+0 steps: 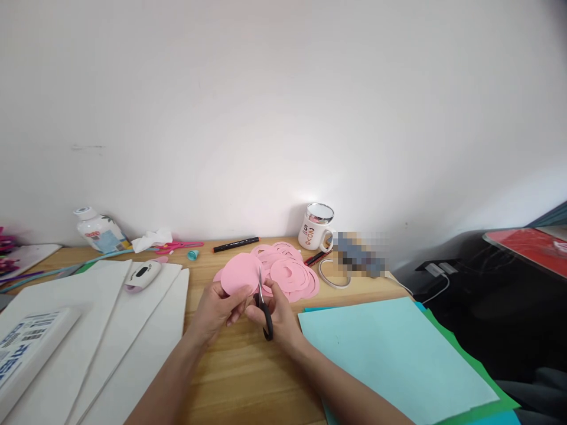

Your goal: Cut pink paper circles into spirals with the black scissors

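Note:
Between thumb and fingers, my left hand (218,311) grips a round pink paper disc (239,273) by its lower edge, holding it above the table. My right hand (278,316) is closed on black-handled scissors (266,319), whose blades point up at the disc's right edge. Whether the blades are parted is hard to make out. Just behind both hands lies a heap of pink paper cutouts (290,274), rings and spirals overlapping one another.
White sheets (163,330) cover the table's left, bearing a white device (142,274) and a box (31,348). Light blue paper (381,348) lies at right. Along the wall stand a mug (313,230), a black marker (235,244), pink scissors (181,245) and a tilted bottle (101,231).

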Demonstrator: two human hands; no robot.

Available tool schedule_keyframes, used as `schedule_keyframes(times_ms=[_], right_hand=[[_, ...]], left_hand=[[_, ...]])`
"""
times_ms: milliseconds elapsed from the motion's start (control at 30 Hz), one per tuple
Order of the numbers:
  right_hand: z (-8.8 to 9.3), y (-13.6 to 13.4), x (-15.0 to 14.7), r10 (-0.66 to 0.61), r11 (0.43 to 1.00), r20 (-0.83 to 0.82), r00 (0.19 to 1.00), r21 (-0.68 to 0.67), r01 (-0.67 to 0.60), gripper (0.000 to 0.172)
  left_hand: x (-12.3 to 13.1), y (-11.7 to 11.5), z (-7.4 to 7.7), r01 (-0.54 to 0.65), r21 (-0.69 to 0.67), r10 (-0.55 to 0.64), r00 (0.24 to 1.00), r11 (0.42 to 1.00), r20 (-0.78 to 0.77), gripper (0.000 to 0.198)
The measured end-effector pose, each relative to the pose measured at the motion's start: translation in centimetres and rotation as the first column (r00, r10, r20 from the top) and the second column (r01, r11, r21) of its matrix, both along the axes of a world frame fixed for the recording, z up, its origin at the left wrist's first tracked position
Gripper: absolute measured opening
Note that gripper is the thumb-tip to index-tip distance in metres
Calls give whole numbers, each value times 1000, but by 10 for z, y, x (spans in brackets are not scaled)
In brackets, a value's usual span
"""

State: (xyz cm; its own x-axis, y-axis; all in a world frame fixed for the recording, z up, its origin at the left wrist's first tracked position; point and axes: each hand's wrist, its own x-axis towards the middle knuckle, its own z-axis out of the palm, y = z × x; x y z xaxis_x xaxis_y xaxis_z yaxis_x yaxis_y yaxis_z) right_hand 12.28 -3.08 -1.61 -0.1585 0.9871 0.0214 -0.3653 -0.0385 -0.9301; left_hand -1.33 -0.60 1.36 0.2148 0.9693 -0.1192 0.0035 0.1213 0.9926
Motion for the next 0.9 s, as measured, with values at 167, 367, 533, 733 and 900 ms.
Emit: schedule_keyframes(times_ms=[167, 367, 533, 733, 900], right_hand=[[3, 0, 0, 7, 1000, 11, 1000, -22, -7, 70], [1, 0, 1, -8, 1000, 57, 998, -22, 10, 70], [-1, -1, 2, 0, 999, 106, 994, -38, 4, 67], [-8, 0, 2, 1, 1000, 109, 994, -22, 1, 62], [-9, 0, 1, 21, 999, 82, 996, -26, -19, 61]], left_hand=[[-2, 2, 0, 7, 24, -8, 1000, 1000, 3, 45], [-3, 3, 2, -11, 33, 11, 1000, 999, -19, 45], [-3, 2, 7, -46, 9, 46, 999, 999, -22, 43], [-5, 3, 9, -50, 24, 50, 999, 998, -9, 42], [-6, 4, 9, -78, 1, 78, 996, 997, 54, 40]])
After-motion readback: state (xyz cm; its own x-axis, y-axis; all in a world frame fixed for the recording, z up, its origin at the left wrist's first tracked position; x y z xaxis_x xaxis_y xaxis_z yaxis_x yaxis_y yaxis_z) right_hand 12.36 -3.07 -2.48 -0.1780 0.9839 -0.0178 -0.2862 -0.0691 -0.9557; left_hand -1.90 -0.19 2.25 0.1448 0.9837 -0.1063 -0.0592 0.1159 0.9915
